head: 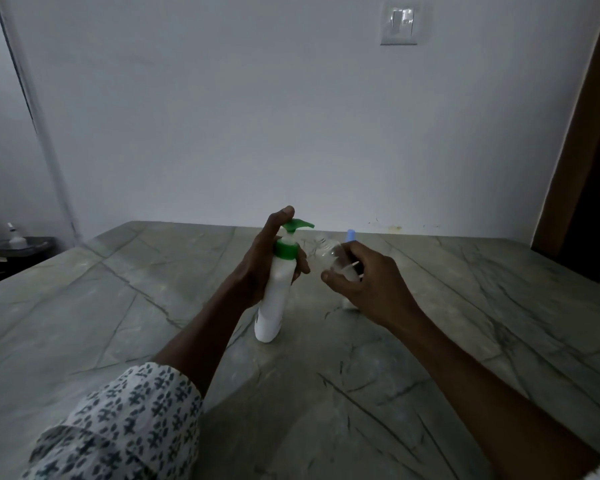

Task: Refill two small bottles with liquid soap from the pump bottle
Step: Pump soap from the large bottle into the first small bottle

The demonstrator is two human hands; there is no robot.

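On a grey veined stone counter [118, 306], seen from the head camera, a white pump bottle [274, 296] with a green collar and spout is gripped around its upper body by the left hand [257, 268], the forefinger raised beside the pump head. Just to its right, a small clear bottle [336, 256] is held tilted in the curled fingers of the right hand [368, 285], its mouth turned toward the spout but apart from it. A blue-topped object [350, 234], possibly the second small bottle, is partly hidden behind that hand. If the pump is pressed before mouth and spout are lined up, soap could be spilled on the counter; the tilted pump bottle, resting on its base edge, could also slip. Dim light leaves the clear bottle's fill level and any cap unreadable.
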